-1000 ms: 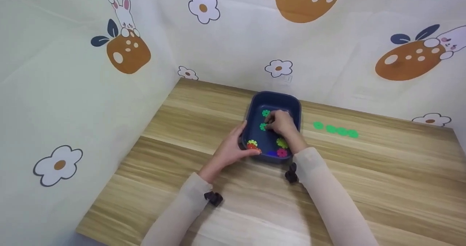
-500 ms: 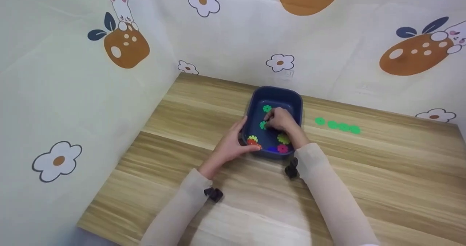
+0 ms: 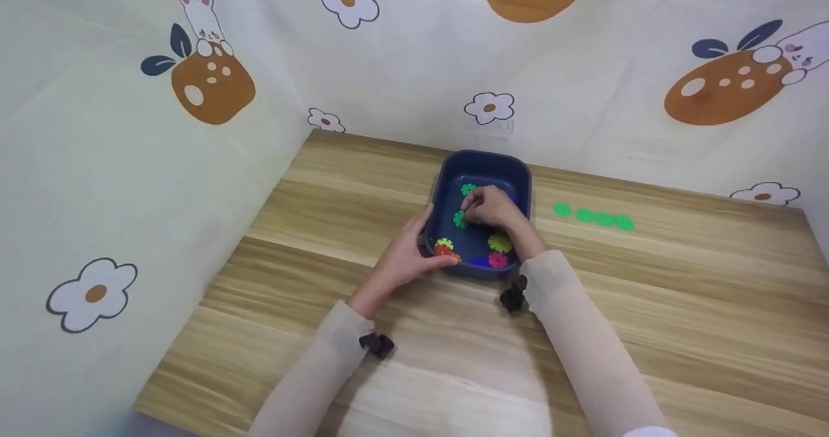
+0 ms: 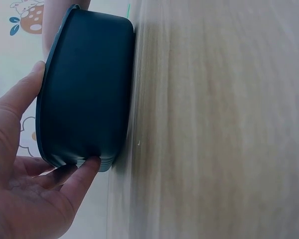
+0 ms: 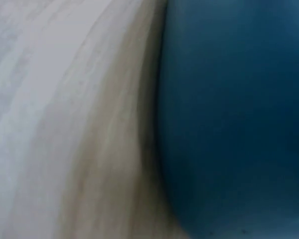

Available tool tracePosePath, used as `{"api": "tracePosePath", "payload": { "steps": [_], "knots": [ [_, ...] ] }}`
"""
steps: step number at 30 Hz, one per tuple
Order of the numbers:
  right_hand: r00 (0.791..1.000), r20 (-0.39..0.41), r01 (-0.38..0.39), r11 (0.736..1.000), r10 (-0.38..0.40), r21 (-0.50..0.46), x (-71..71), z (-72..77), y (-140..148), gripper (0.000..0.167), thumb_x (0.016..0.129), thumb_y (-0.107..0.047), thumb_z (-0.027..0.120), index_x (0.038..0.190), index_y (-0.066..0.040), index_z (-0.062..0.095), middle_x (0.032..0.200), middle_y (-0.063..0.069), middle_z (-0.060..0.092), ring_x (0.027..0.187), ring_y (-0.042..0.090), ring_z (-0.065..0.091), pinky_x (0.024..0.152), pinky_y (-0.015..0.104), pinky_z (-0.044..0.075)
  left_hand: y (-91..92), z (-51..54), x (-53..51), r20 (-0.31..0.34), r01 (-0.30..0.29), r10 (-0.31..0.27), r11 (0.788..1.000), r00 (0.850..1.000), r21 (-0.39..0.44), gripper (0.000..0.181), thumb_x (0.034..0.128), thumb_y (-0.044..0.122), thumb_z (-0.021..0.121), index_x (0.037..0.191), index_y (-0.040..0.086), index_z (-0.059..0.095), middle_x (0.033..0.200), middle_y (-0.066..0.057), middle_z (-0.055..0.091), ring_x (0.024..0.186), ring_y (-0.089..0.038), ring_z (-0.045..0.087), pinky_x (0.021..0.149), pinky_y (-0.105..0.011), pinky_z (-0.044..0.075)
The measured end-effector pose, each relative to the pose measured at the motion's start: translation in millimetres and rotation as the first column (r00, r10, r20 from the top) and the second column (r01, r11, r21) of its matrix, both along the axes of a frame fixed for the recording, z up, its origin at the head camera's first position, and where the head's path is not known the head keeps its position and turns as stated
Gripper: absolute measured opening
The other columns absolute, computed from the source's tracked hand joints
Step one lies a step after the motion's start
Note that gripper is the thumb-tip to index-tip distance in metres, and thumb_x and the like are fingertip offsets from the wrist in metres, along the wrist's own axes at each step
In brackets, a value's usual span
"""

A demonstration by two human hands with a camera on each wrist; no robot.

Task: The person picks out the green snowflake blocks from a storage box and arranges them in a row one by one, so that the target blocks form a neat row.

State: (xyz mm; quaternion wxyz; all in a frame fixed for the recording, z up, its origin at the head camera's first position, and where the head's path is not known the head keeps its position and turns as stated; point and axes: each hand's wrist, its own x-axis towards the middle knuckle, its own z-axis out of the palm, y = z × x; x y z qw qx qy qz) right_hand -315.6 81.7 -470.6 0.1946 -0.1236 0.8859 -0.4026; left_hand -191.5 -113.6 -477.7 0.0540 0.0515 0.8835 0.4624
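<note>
A dark blue plastic bin (image 3: pixel 476 274) stands on the table, with coloured toothed plastic discs lying inside. My left hand (image 3: pixel 405 256) grips its near left corner; in the left wrist view the thumb lies at the rim and the fingers press on the outer wall. Inside the bin, my right hand (image 3: pixel 492 207) has curled fingers and pinches the right edge of a green toothed disc (image 3: pixel 459 219), part of which the fingertips hide. Another green disc (image 3: pixel 468 190) lies farther back. In the right wrist view only the bin's wall (image 5: pixel 234 124) and the tabletop show.
Yellow discs (image 3: pixel 499 243), orange-red pieces (image 3: pixel 444 250), a pink disc (image 3: pixel 497 260) and a blue piece (image 3: pixel 479 262) lie near the bin's front. Right of the bin, several green discs (image 3: pixel 604 219) form a row on the wooden table (image 3: pixel 680 294). A patterned cloth (image 3: pixel 401 68) hangs behind.
The head view has shifted slightly. My right fingers stay at the same green disc, their tips a little farther over it. The left hand and the bin keep their places.
</note>
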Motion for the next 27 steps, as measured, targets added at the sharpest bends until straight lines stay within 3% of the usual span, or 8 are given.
{"api": "tracePosePath", "payload": {
  "steps": [8,15,22,27],
  "knots": [
    [0.994,-0.067,0.071,0.988,-0.081,-0.136,-1.1,4.3,0.7,0.013,0.090,-0.010,0.072,0.100,-0.004,0.074,0.093,0.011,0.074,0.071,0.010,0.063,0.063,0.020,0.051,0.7,0.7,-1.4,-0.027,0.001,0.000,1.000,1.000,0.015,0.107,0.0761,0.042,0.086,0.160,0.016,0.024,0.163,-0.017,0.029,0.149,-0.035,0.030,0.121,-0.053,0.030],
    [0.984,-0.079,0.137,0.963,-0.159,-0.234,-0.3,17.1,6.3,0.014,0.091,-0.014,0.074,0.101,-0.006,0.075,0.096,0.012,0.076,0.073,0.010,0.069,0.066,0.021,0.058,-0.5,3.2,-1.2,-0.019,0.015,-0.015,1.000,1.000,0.014,0.108,0.0761,0.041,0.086,0.160,0.014,0.023,0.164,-0.016,0.028,0.150,-0.034,0.030,0.122,-0.050,0.029],
    [0.976,-0.063,0.170,0.913,-0.207,-0.371,-3.6,36.2,27.2,0.020,0.090,-0.006,0.072,0.107,0.005,0.071,0.084,-0.002,0.072,0.072,0.002,0.068,0.070,0.019,0.060,1.3,3.1,-4.6,-0.040,0.013,-0.011,1.000,0.999,0.029,0.108,0.0749,0.041,0.087,0.159,0.015,0.024,0.163,-0.017,0.029,0.149,-0.034,0.031,0.122,-0.051,0.029],
    [0.969,-0.022,0.214,0.882,-0.245,-0.420,-1.1,45.4,47.2,0.025,0.091,-0.002,0.070,0.112,0.011,0.067,0.079,-0.009,0.068,0.073,0.002,0.068,0.074,0.023,0.061,0.8,-1.2,-1.0,-0.021,0.004,-0.003,0.999,1.000,0.034,0.110,0.0740,0.043,0.087,0.160,0.016,0.024,0.163,-0.016,0.029,0.150,-0.034,0.031,0.122,-0.052,0.028]
  ]
}}
